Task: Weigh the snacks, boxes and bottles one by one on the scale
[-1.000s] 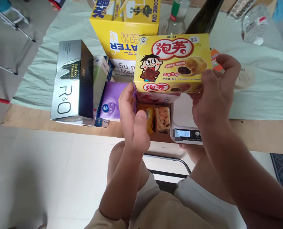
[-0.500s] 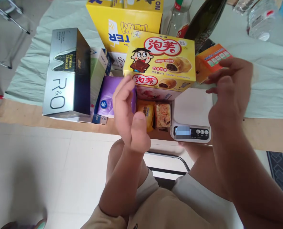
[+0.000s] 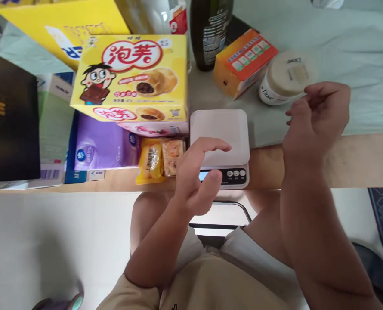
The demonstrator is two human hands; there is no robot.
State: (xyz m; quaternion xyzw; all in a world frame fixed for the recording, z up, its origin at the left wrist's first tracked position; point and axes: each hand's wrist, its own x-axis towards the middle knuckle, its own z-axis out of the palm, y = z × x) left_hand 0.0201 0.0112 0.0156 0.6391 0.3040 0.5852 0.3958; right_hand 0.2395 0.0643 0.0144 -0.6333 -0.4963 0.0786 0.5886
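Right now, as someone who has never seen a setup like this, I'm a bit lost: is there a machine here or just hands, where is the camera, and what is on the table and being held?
There is no machine at work here: these are a person's own bare hands. Every picture comes from one camera worn on the head, looking forward and down. The left hand is over a white digital scale; the right hand is beside a white Dove tub, and I can't tell whether either touches. Neither is clearly holding anything. Around them on the table are a yellow cartoon box, a purple pack, small wrapped snacks, an orange box and a dark bottle.
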